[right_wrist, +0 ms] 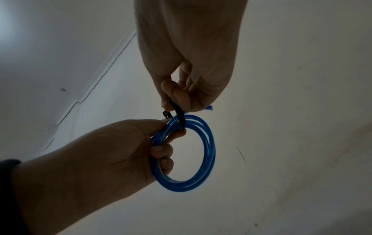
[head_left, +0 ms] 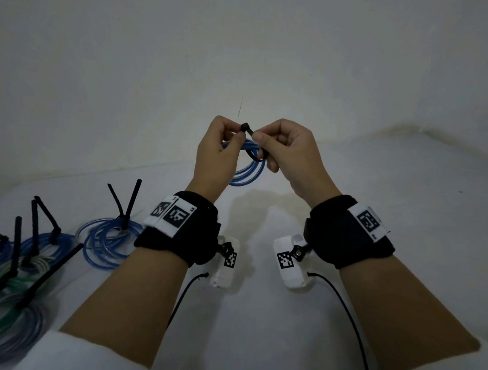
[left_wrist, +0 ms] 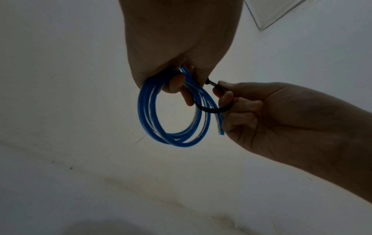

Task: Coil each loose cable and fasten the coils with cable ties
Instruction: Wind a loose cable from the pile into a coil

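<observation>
A blue cable coil point(head_left: 247, 167) point(left_wrist: 173, 120) point(right_wrist: 203, 155) hangs in the air above the white table. My left hand point(head_left: 218, 152) point(right_wrist: 120, 146) grips the coil's top with curled fingers; the thumb also pinches the head end of a black cable tie point(head_left: 247, 128). The tie point(left_wrist: 213, 109) point(right_wrist: 181, 117) loops around the coil's strands. My right hand point(head_left: 283, 151) point(left_wrist: 251, 108) pinches the tie's strap just right of the head, fingers curled. One cut cable end point(left_wrist: 221, 132) sticks out by the right hand.
Several tied coils point(head_left: 110, 237), blue and greenish point(head_left: 13, 284), lie at the table's left with black tie tails sticking up. A plain white wall point(head_left: 258, 42) stands behind. Thin black cords point(head_left: 345, 312) trail from the wrist cameras.
</observation>
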A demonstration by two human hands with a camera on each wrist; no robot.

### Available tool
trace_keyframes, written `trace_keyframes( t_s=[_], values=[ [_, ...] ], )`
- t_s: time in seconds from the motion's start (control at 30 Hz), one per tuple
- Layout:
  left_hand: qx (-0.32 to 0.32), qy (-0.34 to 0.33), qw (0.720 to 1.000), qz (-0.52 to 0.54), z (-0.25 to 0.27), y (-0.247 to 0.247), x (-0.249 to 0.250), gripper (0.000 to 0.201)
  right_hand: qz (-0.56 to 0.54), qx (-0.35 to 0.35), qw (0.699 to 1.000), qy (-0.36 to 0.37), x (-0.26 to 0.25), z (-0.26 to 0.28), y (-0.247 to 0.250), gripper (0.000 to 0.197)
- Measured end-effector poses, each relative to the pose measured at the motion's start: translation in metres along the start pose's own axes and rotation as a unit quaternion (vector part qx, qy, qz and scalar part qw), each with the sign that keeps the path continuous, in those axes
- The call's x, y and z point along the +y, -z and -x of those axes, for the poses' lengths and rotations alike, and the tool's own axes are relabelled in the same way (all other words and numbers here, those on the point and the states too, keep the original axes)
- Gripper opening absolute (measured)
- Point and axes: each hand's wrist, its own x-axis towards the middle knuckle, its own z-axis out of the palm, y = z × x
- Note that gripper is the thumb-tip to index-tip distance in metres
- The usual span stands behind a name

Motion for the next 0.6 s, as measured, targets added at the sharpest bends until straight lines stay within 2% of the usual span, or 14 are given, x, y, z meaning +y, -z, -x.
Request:
trace_keyframes(
  t_s=[0.13, 0.23, 0.4, 0.5, 0.6],
  values=[
    [-0.010, -0.020, 0.999, -0.030, 0.0015, 0.0027, -0.0006, 0.004, 0.000, 0.002, 1.000, -0.006, -0.0003, 0.0000, -0.0009, 0.006],
    [-0.016, -0.060, 0.995, -0.084, 0.0041, 0.0035, -0.0012, 0.003, -0.004, 0.004, 1.000, -0.010, -0.0021, 0.0000, -0.0004, 0.007],
    [-0.048, -0.132, 0.975, -0.169, 0.0081, 0.0009, -0.0003, 0.004, -0.004, -0.023, 1.000, -0.018, -0.0032, -0.0004, 0.0017, 0.021],
    [-0.060, -0.149, 0.967, -0.200, 0.0082, -0.0007, -0.0003, 0.007, -0.008, -0.022, 0.999, -0.023, -0.0034, -0.0011, 0.0039, 0.015],
    [-0.070, -0.134, 0.972, -0.181, 0.0085, -0.0027, -0.0006, 0.004, -0.037, -0.017, 0.998, -0.053, -0.0030, -0.0031, 0.0067, 0.007]
  ],
)
